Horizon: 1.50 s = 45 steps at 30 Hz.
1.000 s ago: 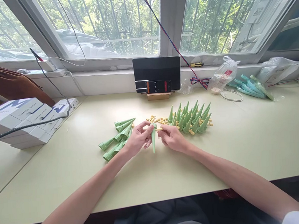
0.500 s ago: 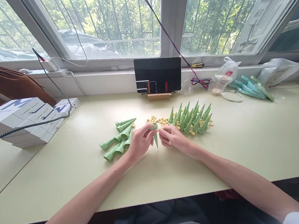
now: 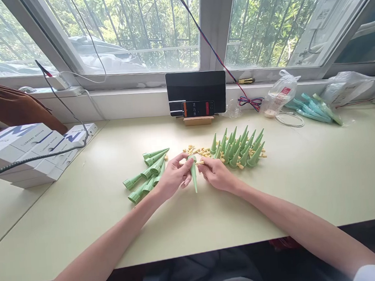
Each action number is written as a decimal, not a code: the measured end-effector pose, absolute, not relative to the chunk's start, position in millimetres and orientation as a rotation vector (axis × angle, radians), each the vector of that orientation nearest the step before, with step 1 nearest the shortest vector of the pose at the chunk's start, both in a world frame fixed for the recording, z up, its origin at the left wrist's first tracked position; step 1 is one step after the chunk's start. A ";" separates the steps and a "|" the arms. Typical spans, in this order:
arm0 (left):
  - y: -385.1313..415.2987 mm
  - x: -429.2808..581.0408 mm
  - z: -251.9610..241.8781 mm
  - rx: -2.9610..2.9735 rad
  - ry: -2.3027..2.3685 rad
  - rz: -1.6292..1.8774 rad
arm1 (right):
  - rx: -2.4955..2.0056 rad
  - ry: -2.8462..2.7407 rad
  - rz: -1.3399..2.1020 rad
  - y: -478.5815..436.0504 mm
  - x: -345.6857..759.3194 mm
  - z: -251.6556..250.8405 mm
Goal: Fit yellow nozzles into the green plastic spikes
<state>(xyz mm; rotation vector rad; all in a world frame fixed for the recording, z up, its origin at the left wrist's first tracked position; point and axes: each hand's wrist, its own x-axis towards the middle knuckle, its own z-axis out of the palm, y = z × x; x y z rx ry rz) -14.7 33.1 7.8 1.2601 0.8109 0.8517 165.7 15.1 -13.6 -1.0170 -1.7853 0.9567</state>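
Note:
My left hand [image 3: 176, 174] is closed round the wide end of a green plastic watering spike [image 3: 195, 181], its tip pointing down toward me. In my right hand [image 3: 218, 172], a small yellow valve [image 3: 199, 162] is pinched between thumb and finger, held against the spike's side near its wide end. Whether it sits in a hole there I cannot tell. Several green spikes [image 3: 140, 191] lie on their sides left of my left hand. Beyond my right hand, several more spikes [image 3: 234, 147] stand tips up with yellow valves on them. Loose yellow valves [image 3: 191, 149] lie behind my hands.
A phone [image 3: 198, 109] showing a timer leans on a black screen [image 3: 196, 85] at the back of the table [image 3: 194, 231]. White boxes [image 3: 29, 148] are stacked at the left, with a dark cable [image 3: 46, 156] across them. Plastic bags [image 3: 281, 94] and teal packets [image 3: 313, 109] lie back right.
The spike in my left hand has tilted, so more of its side faces up and its tip hangs lower. My right hand's yellow valve now meets its side. The view has shifted slightly.

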 end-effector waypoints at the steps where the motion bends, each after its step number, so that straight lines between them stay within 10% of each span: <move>1: 32.7 -14.6 7.4 1.302 0.808 0.867 | -1.017 -1.780 0.973 15.0 165.7 -13.6; 17: 19.4 -11.9 1.5 1.993 0.975 1.199 | -0.761 -1.360 1.701 13.3 165.1 -4.4; 36: 29.6 -11.3 8.1 1.229 0.812 0.873 | -1.007 -1.801 0.858 15.0 164.6 -12.3; 45: 23.8 -12.9 5.0 1.708 0.896 1.110 | -0.858 -1.468 1.535 14.1 163.0 -8.4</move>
